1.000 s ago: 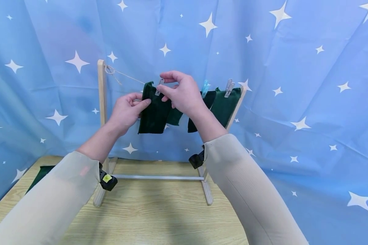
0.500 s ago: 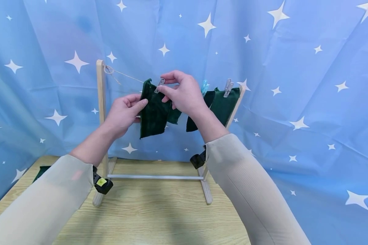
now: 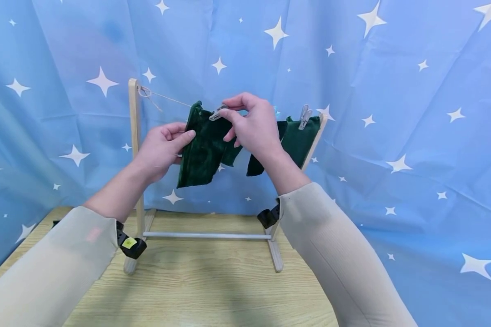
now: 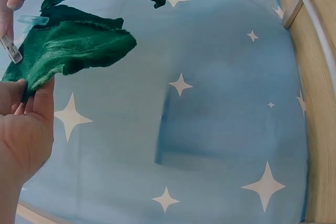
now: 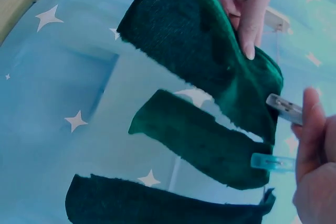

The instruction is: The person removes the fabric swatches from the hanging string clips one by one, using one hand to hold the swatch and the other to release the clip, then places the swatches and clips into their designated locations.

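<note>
My left hand (image 3: 161, 147) pinches the left edge of a dark green cloth (image 3: 202, 156) between thumb and fingers. With thumb and fingertips, my right hand (image 3: 255, 125) grips a greyish clear clothespin (image 3: 217, 112), whose tip lies on the cloth's upper edge. In the right wrist view the clothespin (image 5: 283, 108) overlaps a corner of that cloth. Beside it hangs a second green cloth (image 5: 189, 137) with a light blue clothespin (image 5: 273, 162) on it. A third cloth (image 5: 163, 205) hangs beyond.
A wooden rack has a left post (image 3: 135, 131), a string (image 3: 169, 98) and a low white crossbar (image 3: 206, 235). At its right end another green cloth (image 3: 300, 143) hangs under clear clothespins (image 3: 304, 117). The rack stands on a wood-grain table (image 3: 188, 290) before a starry blue curtain (image 3: 393, 91).
The held cloth's lower end has swung left and its top has risen slightly. The clothespin has tipped flatter as my right hand shifted right. My left forearm has moved a little left.
</note>
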The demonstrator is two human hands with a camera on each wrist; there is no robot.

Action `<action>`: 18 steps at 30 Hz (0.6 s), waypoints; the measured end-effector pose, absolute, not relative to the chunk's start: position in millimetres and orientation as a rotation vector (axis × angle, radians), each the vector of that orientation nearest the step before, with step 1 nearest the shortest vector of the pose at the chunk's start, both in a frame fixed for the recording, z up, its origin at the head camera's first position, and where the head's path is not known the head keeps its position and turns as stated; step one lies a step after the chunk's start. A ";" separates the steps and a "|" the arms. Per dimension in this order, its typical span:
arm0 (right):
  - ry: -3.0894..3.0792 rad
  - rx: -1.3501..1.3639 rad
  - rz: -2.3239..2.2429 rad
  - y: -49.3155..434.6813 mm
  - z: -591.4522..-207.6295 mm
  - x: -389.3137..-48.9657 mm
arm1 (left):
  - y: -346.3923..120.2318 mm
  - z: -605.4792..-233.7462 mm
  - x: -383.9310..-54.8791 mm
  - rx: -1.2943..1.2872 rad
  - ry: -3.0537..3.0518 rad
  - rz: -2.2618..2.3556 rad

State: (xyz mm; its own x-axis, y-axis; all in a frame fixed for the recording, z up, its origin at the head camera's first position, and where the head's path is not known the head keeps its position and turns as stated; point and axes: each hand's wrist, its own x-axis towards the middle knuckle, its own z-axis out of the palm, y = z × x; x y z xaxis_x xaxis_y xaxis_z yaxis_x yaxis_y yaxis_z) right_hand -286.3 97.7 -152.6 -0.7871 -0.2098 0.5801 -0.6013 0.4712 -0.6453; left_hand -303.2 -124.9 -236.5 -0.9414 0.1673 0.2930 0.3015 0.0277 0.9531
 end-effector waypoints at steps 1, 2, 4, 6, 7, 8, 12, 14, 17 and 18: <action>-2.277 0.677 1.267 99.6 -152.5 -285.7 | -125.5 -236.0 -302.3 -0.506 -2.185 -2.065; -2.256 0.676 1.284 101.7 -152.3 -285.0 | -126.3 -235.5 -301.3 -0.510 -2.193 -2.060; -2.212 0.680 1.314 106.8 -152.5 -283.9 | -127.2 -235.0 -298.9 -0.526 -2.205 -2.063; -2.173 0.688 1.344 112.7 -153.3 -282.6 | -128.0 -235.3 -296.1 -0.541 -2.214 -2.065; -2.159 0.687 1.362 115.7 -154.3 -282.2 | -128.6 -235.7 -294.7 -0.547 -2.222 -2.064; -2.149 0.685 1.377 118.6 -155.5 -281.4 | -129.0 -236.2 -293.2 -0.551 -2.225 -2.064; -2.131 0.653 1.425 130.5 -163.4 -275.8 | -131.9 -239.7 -286.7 -0.557 -2.239 -2.082; -2.129 0.622 1.444 137.4 -169.0 -272.1 | -133.3 -241.9 -284.1 -0.570 -2.222 -2.119; -2.126 0.586 1.491 149.9 -178.7 -267.0 | -136.5 -245.1 -279.8 -0.585 -2.207 -2.168; -2.127 0.575 1.509 154.9 -182.5 -265.4 | -138.0 -246.2 -278.1 -0.580 -2.218 -2.168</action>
